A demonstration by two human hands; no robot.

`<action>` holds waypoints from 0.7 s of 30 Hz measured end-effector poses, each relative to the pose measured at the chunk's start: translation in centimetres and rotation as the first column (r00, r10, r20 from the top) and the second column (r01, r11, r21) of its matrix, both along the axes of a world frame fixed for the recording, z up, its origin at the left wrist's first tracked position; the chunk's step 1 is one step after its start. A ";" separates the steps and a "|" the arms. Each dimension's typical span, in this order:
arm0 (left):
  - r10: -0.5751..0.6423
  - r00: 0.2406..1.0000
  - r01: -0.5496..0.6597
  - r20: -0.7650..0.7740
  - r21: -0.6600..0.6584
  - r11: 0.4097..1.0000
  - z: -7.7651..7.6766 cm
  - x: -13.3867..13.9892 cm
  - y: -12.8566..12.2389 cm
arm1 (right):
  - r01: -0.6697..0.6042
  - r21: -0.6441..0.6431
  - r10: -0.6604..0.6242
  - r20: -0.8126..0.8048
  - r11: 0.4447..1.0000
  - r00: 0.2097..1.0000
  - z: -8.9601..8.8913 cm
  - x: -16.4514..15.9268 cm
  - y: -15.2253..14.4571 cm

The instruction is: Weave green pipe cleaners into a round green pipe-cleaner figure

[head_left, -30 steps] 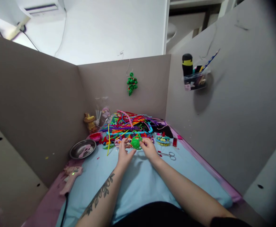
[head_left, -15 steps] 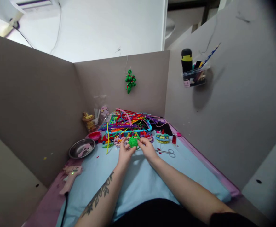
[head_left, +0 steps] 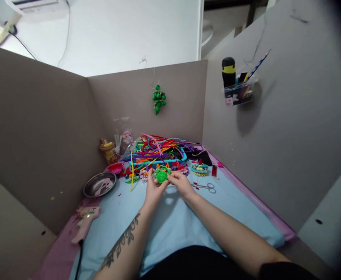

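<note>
A bright green coiled pipe-cleaner piece (head_left: 162, 176) is held up between both hands above the blue cloth (head_left: 170, 221). My left hand (head_left: 154, 189) grips its left side, thumb along the lower edge. On the right side, the fingertips of my right hand (head_left: 181, 184) pinch its edge. Loops of green pipe cleaner show along its top. Behind it, partly covered by the hands, sits a row of small colourful pipe-cleaner pieces (head_left: 144, 174). Just right of my right hand lie silver scissors (head_left: 208, 188).
A blue basket (head_left: 185, 156) heaped with pipe cleaners (head_left: 155, 146) stands at the back. At left are a metal bowl (head_left: 90, 190), a pink glue gun (head_left: 85, 225) with a cord, and a jar (head_left: 109, 152). A blue-yellow coiled piece (head_left: 199, 169) sits at right. Grey partitions (head_left: 182, 101) enclose the table.
The green piece has turned slightly in my fingers, showing more of its looped upper edge. Both hands keep hold of it. The whole view has shifted a little.
</note>
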State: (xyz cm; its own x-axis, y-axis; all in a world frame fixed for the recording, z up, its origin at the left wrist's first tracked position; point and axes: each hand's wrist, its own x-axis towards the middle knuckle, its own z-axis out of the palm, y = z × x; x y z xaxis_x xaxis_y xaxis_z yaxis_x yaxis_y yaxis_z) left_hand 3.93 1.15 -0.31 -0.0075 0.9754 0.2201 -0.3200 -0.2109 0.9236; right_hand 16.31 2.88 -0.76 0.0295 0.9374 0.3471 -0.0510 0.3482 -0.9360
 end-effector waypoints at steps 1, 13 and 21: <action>-0.003 1.000 0.003 -0.001 -0.002 1.000 0.0 0.0 0.0 | -0.018 -0.004 0.018 -0.014 1.000 1.000 0.0 0.0 0.0; 0.004 1.000 -0.003 0.006 -0.086 0.996 0.7 -0.6 0.0 | -0.105 -0.193 0.078 -0.140 0.976 0.987 0.4 0.3 0.2; 0.039 0.991 -0.011 0.132 -0.211 0.978 1.1 -0.7 0.1 | 0.474 -0.183 -0.469 0.076 0.861 0.880 6.5 14.9 7.5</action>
State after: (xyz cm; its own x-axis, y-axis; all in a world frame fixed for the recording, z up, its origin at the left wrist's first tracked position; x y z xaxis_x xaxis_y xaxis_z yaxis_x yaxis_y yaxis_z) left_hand 3.19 1.28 0.80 -0.0482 0.9988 0.0068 -0.4411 -0.0274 0.8970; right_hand 31.24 10.34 5.71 0.4776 0.8618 0.1707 0.1016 0.1388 -0.9851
